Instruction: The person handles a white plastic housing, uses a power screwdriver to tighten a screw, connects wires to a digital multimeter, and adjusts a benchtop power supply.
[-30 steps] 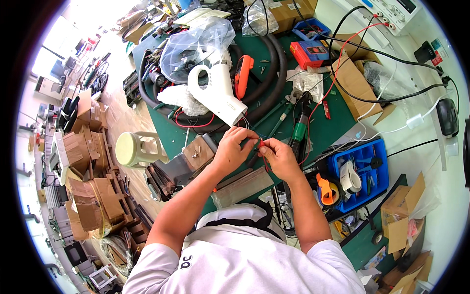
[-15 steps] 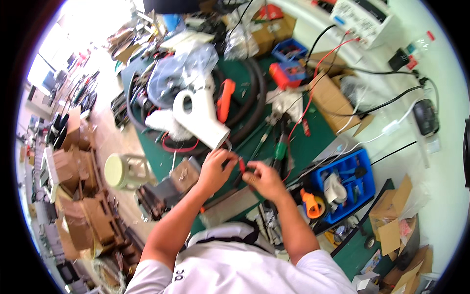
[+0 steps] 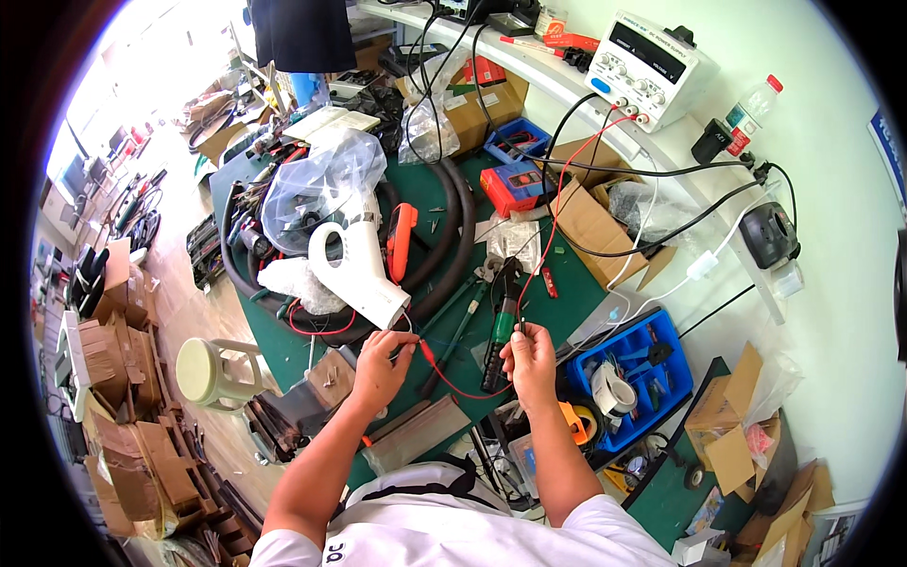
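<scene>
My left hand (image 3: 381, 364) pinches the red probe tip at one end of a thin red wire (image 3: 460, 389), close to the butt of a white pistol-shaped appliance (image 3: 364, 276). My right hand (image 3: 531, 355) grips the same red wire farther along, beside a green-handled hand tool (image 3: 500, 333). Between my hands the wire sags in a loop over the green mat (image 3: 567, 283). From my right hand it rises toward the white bench power supply (image 3: 652, 55) on the shelf.
A thick black hose (image 3: 457, 236) circles the appliance, with an orange tool (image 3: 402, 241) and a plastic bag (image 3: 316, 184) inside. A red meter (image 3: 510, 184), a cardboard box (image 3: 590, 227), a blue parts bin (image 3: 635, 376) and a pale stool (image 3: 203, 370) surround the work spot.
My hands, close together over the mat before, have drawn apart, stretching the red wire between them. The view has tilted, showing more of the shelf and power supply.
</scene>
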Motion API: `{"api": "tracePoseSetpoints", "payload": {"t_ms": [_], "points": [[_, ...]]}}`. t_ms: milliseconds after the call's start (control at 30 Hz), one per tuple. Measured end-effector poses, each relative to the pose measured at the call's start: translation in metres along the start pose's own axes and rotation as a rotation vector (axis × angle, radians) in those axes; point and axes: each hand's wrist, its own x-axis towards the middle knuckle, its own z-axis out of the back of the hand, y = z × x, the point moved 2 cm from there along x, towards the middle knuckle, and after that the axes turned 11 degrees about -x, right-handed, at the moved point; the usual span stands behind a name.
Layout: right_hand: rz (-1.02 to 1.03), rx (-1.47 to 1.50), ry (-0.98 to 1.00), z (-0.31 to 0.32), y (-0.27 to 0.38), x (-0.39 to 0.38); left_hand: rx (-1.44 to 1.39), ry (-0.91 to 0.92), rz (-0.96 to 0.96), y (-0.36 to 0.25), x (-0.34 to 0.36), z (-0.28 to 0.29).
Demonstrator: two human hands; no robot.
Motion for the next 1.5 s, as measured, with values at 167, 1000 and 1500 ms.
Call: {"api": "tracePoseSetpoints", "payload": {"t_ms": [167,1000,1500], "points": [[0.068,-0.003,0.036,-0.004,0.011,0.004,-0.032,-0.031,0.01,0.0,0.003,0.001],[0.132,-0.024,0.008,-0.027,-0.014,0.002,0.36,-0.089,0.019,-0.004,0.003,0.025],[0.143,0.01,-0.123,0.003,0.015,-0.022,0.363,0.262,0.431,-0.012,-0.057,0.012]]}}
